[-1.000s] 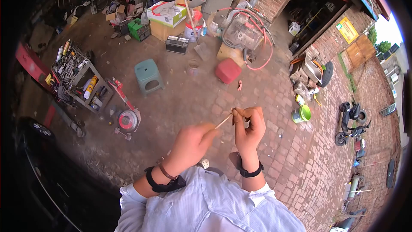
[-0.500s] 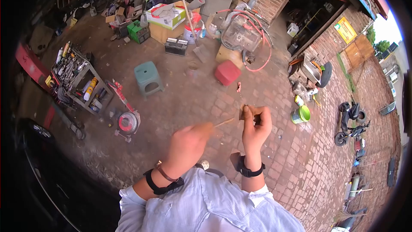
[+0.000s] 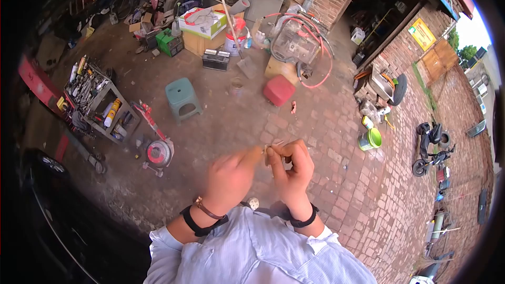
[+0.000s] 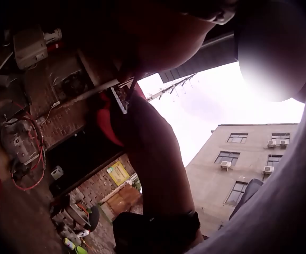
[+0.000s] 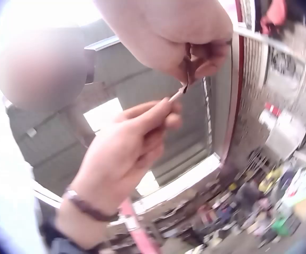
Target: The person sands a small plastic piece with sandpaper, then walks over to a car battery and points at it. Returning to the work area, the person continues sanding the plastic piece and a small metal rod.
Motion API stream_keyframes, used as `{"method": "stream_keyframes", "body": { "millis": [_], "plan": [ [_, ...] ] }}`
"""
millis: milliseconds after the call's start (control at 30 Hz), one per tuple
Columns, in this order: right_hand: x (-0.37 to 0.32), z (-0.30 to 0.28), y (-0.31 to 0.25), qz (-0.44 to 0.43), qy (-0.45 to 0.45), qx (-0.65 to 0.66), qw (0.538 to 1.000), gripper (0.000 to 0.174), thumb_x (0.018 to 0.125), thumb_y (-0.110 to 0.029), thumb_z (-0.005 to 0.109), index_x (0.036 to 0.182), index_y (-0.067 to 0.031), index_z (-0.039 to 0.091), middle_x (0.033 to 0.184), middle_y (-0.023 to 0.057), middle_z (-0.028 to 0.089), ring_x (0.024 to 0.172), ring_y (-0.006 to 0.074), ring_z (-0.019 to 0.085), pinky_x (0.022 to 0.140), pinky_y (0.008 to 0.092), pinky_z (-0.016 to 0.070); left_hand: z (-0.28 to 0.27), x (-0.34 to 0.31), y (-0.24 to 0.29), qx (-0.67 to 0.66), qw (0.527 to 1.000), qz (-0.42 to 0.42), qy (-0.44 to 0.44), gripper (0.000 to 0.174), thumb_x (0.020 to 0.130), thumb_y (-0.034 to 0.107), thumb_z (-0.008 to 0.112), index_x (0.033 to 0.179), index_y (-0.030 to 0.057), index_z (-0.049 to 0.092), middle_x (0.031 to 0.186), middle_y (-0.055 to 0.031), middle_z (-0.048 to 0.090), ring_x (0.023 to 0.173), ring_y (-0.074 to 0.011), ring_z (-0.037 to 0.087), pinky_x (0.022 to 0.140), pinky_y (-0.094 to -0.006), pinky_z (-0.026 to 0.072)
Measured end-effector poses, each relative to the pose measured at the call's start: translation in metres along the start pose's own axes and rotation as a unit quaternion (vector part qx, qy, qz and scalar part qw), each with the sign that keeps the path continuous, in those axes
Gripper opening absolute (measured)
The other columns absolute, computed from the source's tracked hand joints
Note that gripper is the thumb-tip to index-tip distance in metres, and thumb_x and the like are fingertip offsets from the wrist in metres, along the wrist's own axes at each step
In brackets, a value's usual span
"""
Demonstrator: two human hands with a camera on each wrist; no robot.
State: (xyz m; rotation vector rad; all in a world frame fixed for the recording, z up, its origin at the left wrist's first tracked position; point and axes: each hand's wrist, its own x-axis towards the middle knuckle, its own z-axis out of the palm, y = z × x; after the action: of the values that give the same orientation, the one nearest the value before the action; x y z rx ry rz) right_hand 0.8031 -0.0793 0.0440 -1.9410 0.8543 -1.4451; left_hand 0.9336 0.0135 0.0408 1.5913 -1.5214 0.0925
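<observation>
My left hand (image 3: 229, 176), blurred in the head view, pinches a thin pale stick (image 5: 176, 97) between thumb and fingers. With bent fingers, my right hand (image 3: 293, 165) pinches a small flat piece (image 4: 122, 100), mostly hidden by the fingertips; I cannot tell what kind it is. In the right wrist view the stick's far end meets the fingertips of the right hand, beside a dark edge there. Both hands are close together in front of the chest, above the brick floor.
A blue-green stool (image 3: 181, 97) and a red stool (image 3: 279, 90) stand ahead. To the left are a tool cart (image 3: 100, 97) and a red floor jack (image 3: 158, 151). A car battery (image 3: 216, 59), a shovel (image 3: 245, 66) and a green bucket (image 3: 370, 139) stand farther out.
Half a second ago the hands were apart, with the stick clear of the right hand. Now the right hand has come left and lower, and the stick meets its fingertips again.
</observation>
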Motion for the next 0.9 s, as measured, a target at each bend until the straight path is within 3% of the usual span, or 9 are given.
{"method": "stream_keyframes", "body": {
  "millis": [100,167,233,300,367,500,567,800,900],
  "plan": [
    [0.009,-0.01,0.016,0.055,-0.006,0.007,0.998,0.012,0.077,0.001,0.072,0.077,-0.0014,0.06,0.069,0.004,0.054,0.058,0.0118,0.043,0.053,0.0256,0.0341,-0.003,-0.001,0.004,0.014,1.0,0.006,0.014,0.029,0.073,0.002,0.061,0.102,0.0066,0.064,0.081,-0.0093,0.063,0.069,-0.0277,0.062,0.059,-0.0368,0.0505],
    [0.013,-0.015,0.017,0.144,0.062,0.111,0.981,0.014,0.078,0.001,0.072,0.078,-0.0012,0.058,0.069,0.0038,0.053,0.059,0.0106,0.043,0.053,0.0251,0.0336,-0.005,-0.003,0.003,-0.003,0.999,0.007,0.043,0.016,0.077,0.003,0.067,0.093,0.0025,0.066,0.08,-0.0108,0.065,0.066,-0.0298,0.062,0.058,-0.0362,0.0493],
    [0.002,-0.006,0.003,0.099,0.048,0.143,0.984,0.013,0.082,0.0,0.069,0.079,-0.0013,0.057,0.068,0.0018,0.053,0.059,0.0079,0.042,0.052,0.0234,0.032,-0.004,-0.002,0.004,0.006,1.0,-0.006,0.024,0.016,0.077,0.003,0.067,0.093,0.0029,0.067,0.079,-0.0108,0.065,0.066,-0.0292,0.063,0.057,-0.0359,0.0494],
    [-0.001,0.001,-0.002,0.006,-0.066,0.052,0.996,0.012,0.086,0.0,0.065,0.08,-0.0013,0.055,0.069,0.0003,0.054,0.06,0.0055,0.043,0.052,0.0206,0.0334,-0.003,0.002,0.003,0.013,1.0,-0.003,0.0,0.017,0.077,0.003,0.067,0.093,0.0033,0.067,0.079,-0.0108,0.065,0.066,-0.0286,0.063,0.057,-0.0356,0.0496],
    [0.004,-0.014,0.015,0.084,-0.078,0.011,0.993,0.011,0.089,-0.004,0.064,0.084,-0.001,0.056,0.074,-0.0008,0.054,0.063,0.0043,0.046,0.057,0.0198,0.0386,-0.003,0.002,0.005,-0.022,0.999,-0.008,0.044,0.016,0.076,0.003,0.068,0.092,0.0035,0.068,0.078,-0.011,0.066,0.065,-0.0281,0.063,0.057,-0.0349,0.0498],
    [0.017,-0.02,0.019,0.18,0.007,0.157,0.971,0.011,0.092,-0.01,0.062,0.093,0.0,0.058,0.076,-0.0003,0.056,0.063,0.006,0.05,0.055,0.0213,0.0399,-0.008,-0.005,0.003,-0.007,0.999,-0.016,0.04,0.015,0.076,0.003,0.068,0.092,0.0029,0.068,0.079,-0.0119,0.066,0.064,-0.0293,0.063,0.057,-0.035,0.05],
    [0.012,-0.024,0.019,0.263,-0.133,0.362,0.884,0.017,0.093,-0.012,0.062,0.103,0.0016,0.059,0.08,-0.0008,0.058,0.066,0.0046,0.051,0.057,0.0196,0.0423,-0.006,0.001,0.003,-0.034,0.997,-0.037,0.053,0.014,0.077,0.004,0.068,0.091,0.0024,0.068,0.08,-0.0127,0.067,0.065,-0.0296,0.063,0.057,-0.0351,0.0498],
    [0.009,-0.019,0.01,0.224,-0.162,0.332,0.902,0.017,0.094,-0.013,0.06,0.103,0.0007,0.06,0.079,-0.0012,0.054,0.074,0.007,0.054,0.063,0.0218,0.0451,-0.009,0.008,0.013,-0.125,0.989,-0.075,0.025,0.011,0.082,0.004,0.065,0.092,0.0005,0.067,0.078,-0.0123,0.067,0.063,-0.0244,0.064,0.057,-0.0321,0.0486],
    [0.011,-0.019,0.015,0.168,-0.174,0.327,0.914,0.014,0.091,-0.009,0.063,0.101,-0.0001,0.06,0.079,-0.001,0.054,0.073,0.0079,0.054,0.064,0.0216,0.0449,-0.014,0.01,0.012,-0.282,0.939,-0.16,-0.113,0.014,0.088,0.011,0.059,0.097,0.0012,0.064,0.081,-0.0145,0.065,0.069,-0.0315,0.063,0.058,-0.0349,0.0474]
  ]
}}
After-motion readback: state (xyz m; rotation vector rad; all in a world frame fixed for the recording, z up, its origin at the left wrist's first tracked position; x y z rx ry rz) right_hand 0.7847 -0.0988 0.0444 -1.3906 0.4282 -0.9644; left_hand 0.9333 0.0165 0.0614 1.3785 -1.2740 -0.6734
